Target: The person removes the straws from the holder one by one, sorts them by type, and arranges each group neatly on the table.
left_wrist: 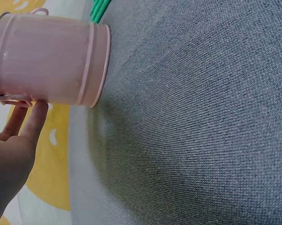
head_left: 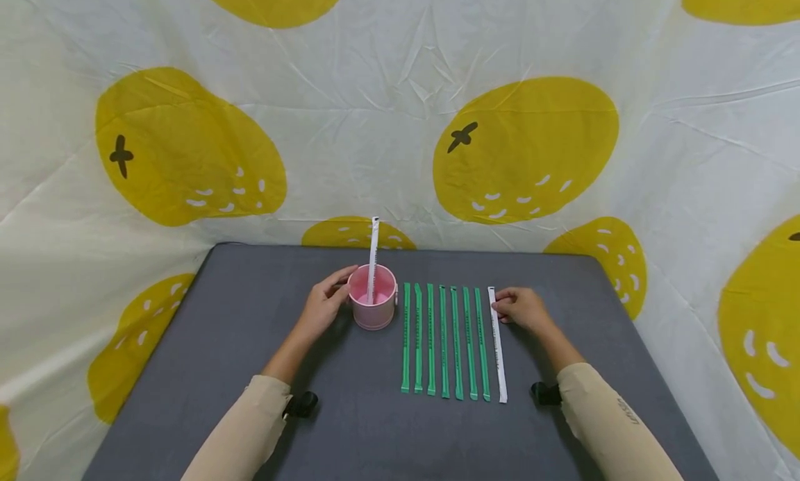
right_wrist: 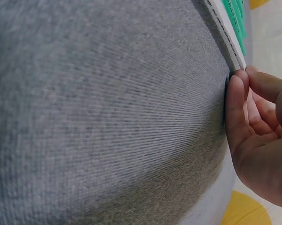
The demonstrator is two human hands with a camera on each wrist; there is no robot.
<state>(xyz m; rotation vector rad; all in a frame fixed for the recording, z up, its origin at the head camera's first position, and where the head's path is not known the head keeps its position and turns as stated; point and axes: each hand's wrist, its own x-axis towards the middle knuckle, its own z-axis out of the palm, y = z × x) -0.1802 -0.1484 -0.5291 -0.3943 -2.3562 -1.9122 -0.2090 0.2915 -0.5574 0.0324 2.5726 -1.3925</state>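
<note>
Fingertips of my left hand (head_left: 321,304) touch the left side of a small pink bucket (head_left: 373,318), near its side handle. The fingers look fairly straight in the left wrist view, against the bucket wall (left_wrist: 51,61). A white wrapped straw (head_left: 373,259) stands in the bucket, leaning slightly. My right hand (head_left: 521,307) pinches the far end of another white wrapped straw (head_left: 498,356) between thumb and fingers. That straw lies at the right end of a row of several green wrapped straws (head_left: 444,342), side by side. In the right wrist view the pinching fingertips (right_wrist: 237,86) are close to the cloth.
A dark grey cloth-covered table (head_left: 362,425) carries everything. Behind and around it hangs a white curtain (head_left: 356,120) with yellow fruit prints. Black wrist cameras (head_left: 303,404) sit below both hands, beside the beige sleeves (head_left: 244,425).
</note>
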